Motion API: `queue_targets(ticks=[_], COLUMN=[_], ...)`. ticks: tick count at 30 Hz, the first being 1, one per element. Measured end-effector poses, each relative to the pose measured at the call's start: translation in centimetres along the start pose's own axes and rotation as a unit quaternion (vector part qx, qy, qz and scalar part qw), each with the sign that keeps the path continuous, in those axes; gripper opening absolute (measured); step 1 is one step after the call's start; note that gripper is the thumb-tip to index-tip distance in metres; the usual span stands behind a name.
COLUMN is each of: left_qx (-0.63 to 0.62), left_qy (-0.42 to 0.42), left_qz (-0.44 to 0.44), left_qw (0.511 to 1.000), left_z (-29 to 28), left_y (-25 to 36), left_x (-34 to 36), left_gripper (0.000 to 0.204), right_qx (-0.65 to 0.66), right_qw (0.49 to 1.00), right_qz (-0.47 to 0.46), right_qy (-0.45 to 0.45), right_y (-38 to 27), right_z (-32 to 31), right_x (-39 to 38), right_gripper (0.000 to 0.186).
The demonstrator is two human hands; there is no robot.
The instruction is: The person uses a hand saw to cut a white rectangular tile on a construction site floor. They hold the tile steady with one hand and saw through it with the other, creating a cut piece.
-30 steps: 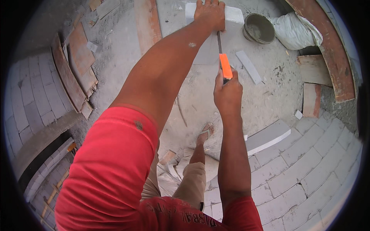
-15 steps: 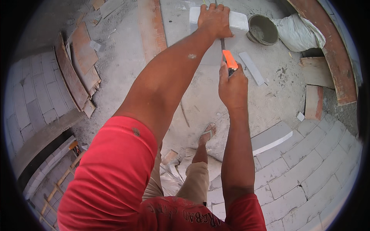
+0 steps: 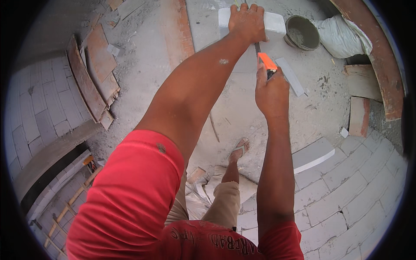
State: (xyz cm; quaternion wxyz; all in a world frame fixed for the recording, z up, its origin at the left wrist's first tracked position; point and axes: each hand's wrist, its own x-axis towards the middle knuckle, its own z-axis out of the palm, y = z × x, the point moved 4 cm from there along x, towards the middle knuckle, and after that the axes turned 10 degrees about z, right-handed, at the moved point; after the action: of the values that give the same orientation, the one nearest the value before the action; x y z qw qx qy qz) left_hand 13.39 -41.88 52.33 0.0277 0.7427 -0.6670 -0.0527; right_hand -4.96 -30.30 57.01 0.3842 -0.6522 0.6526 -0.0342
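Observation:
A pale lightweight block [image 3: 274, 22] lies across the top of the view. My left hand [image 3: 248, 24] grips it from above, fingers over the far edge and thumb on the near side. In my right hand [image 3: 272, 92] is a handsaw [image 3: 266, 61] with an orange and black handle, fingers wrapped round the grip. Its narrow dark blade runs away from me toward the block and passes beside my left hand, which hides part of it. How deep the blade sits in the block cannot be seen.
A mortar bucket [image 3: 302, 34] and a white sack [image 3: 342, 37] stand right of the block. A thin grey strip [image 3: 291, 78] lies near the saw. Boards [image 3: 99, 54] lean at left, a plank [image 3: 175, 30] lies beyond my left arm, and block walls [image 3: 342, 197] flank both sides.
My right hand has pushed the saw slightly forward, so less blade shows between handle and block. My left hand stays on the block. The whole view has shifted a little.

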Motion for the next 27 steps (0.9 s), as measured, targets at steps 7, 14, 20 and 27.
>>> queue_targets(ticks=[7, 14, 20, 27], left_qx=[-0.021, 0.013, -0.020, -0.025], left_qy=[0.007, 0.014, 0.000, 0.007], left_qz=[0.000, -0.003, -0.014, 0.014], left_qw=[1.000, 1.000, 1.000, 1.000], left_z=[1.1, 0.8, 0.6, -0.1], left_y=[0.1, 1.2, 0.2, 1.4], left_x=[-1.9, -1.9, -1.5, -1.2], left_gripper=[0.090, 0.088, 0.085, 0.076], right_qx=[0.060, 0.008, 0.044, -0.013], right_qw=[0.995, 1.000, 0.993, 0.998], right_qz=[-0.074, 0.018, -0.098, 0.051], right_qy=[0.022, -0.012, 0.039, -0.028], right_y=[7.4, 0.5, 9.2, 2.4], right_z=[-4.5, 0.4, -3.3, 1.1], right_x=[-21.6, -0.8, -22.5, -2.1], right_gripper=[0.037, 0.039, 0.034, 0.039])
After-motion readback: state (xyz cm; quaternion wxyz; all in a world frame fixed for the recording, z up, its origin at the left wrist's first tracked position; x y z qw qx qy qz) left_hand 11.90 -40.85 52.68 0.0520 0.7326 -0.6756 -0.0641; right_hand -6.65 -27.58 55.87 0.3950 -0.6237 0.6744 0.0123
